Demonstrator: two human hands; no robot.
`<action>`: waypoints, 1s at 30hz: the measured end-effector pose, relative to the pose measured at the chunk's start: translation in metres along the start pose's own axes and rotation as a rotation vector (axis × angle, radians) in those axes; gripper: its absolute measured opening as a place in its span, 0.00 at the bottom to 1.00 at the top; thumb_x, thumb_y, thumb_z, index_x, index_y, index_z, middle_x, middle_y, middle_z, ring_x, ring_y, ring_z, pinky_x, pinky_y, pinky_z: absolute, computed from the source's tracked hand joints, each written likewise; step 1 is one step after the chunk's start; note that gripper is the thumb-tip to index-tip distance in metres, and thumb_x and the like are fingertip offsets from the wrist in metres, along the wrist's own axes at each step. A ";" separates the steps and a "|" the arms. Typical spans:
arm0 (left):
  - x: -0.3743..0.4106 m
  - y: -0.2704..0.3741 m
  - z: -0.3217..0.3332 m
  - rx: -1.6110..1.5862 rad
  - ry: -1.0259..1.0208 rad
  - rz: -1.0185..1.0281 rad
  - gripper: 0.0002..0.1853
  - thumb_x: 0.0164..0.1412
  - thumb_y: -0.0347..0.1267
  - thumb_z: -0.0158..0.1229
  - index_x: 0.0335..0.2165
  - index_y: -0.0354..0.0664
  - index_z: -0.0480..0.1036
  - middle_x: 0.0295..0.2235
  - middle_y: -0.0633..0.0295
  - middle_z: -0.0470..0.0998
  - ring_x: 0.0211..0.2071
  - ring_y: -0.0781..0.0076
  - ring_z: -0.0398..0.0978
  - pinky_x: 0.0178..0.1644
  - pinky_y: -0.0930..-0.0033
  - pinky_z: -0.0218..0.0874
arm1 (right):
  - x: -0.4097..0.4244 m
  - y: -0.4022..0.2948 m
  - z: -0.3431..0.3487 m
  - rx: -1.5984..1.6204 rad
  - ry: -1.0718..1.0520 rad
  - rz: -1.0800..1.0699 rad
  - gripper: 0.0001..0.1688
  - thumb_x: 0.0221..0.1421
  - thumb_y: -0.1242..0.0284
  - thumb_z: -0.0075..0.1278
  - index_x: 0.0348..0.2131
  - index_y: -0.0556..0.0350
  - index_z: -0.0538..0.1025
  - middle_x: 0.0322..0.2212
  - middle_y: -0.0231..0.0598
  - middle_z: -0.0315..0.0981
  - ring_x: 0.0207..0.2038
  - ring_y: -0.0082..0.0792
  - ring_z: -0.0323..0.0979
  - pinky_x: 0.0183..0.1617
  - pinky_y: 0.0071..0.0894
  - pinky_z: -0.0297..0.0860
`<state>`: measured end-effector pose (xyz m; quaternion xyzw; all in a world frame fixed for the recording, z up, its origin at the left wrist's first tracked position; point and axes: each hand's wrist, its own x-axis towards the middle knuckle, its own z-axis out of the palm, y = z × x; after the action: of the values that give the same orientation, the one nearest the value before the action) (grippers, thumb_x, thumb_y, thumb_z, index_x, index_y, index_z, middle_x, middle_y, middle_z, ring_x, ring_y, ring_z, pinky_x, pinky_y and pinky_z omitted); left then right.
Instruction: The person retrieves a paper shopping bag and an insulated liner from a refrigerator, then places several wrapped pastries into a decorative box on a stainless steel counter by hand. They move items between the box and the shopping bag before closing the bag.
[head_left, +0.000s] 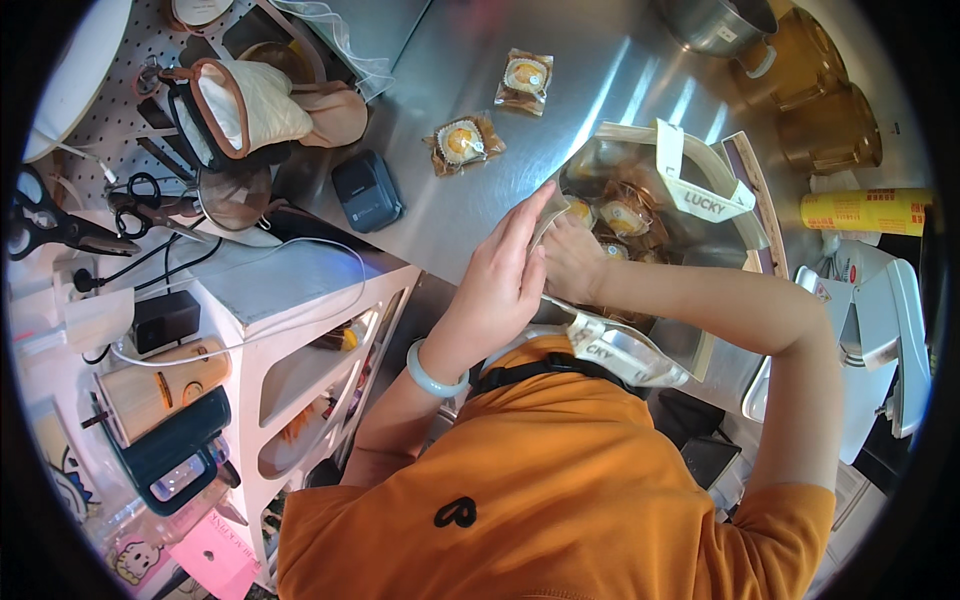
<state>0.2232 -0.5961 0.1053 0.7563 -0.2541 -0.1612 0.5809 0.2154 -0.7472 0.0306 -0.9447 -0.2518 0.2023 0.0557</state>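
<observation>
A clear-sided bag (622, 135) with cream trim and lettered handles (701, 191) stands in front of me. Inside it lie several small round pastries (626, 216) in paper cups and clear-and-brown wrappers. My right hand (571, 256) reaches into the bag at its left end; its fingertips are hidden, so any hold is unclear. Against the outside of that same end rests my left hand (504, 274), fingers straight, thumb apart. Two more wrapped pastries, one nearer (460, 142) and one farther (526, 76), lie on the steel worktop (442, 71).
A dark box-shaped device (367, 191) sits left of the pastries. Oven mitts (251, 105) and scissors (154, 206) hang from a pegboard. A white shelf unit (322, 322) stands at left. Steel pot (716, 26), amber containers (829, 124), yellow roll (866, 210) and white appliance (892, 315) line the right.
</observation>
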 end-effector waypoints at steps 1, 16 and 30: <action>0.000 0.001 0.000 -0.015 -0.002 -0.021 0.29 0.59 0.18 0.43 0.60 0.37 0.52 0.57 0.46 0.61 0.56 0.53 0.64 0.57 0.60 0.59 | -0.002 0.001 -0.003 0.037 -0.049 0.002 0.41 0.37 0.59 0.61 0.46 0.69 0.67 0.42 0.49 0.65 0.50 0.45 0.61 0.51 0.41 0.64; 0.013 0.025 -0.006 0.201 0.012 -0.256 0.31 0.53 0.31 0.60 0.55 0.36 0.60 0.52 0.49 0.68 0.51 0.57 0.69 0.53 0.60 0.62 | -0.198 0.047 -0.155 0.440 0.791 0.388 0.17 0.46 0.81 0.54 0.40 0.65 0.74 0.29 0.40 0.74 0.33 0.30 0.72 0.38 0.26 0.69; 0.033 0.114 0.038 0.748 -0.678 0.260 0.55 0.28 0.39 0.76 0.58 0.50 0.58 0.64 0.44 0.43 0.65 0.37 0.35 0.64 0.38 0.29 | -0.256 0.117 -0.026 0.433 0.772 0.741 0.17 0.44 0.82 0.55 0.37 0.68 0.73 0.34 0.55 0.72 0.37 0.55 0.71 0.42 0.40 0.68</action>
<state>0.2075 -0.6669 0.2057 0.7796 -0.5602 -0.2218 0.1711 0.0768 -0.9763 0.1208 -0.9423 0.1817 -0.1043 0.2612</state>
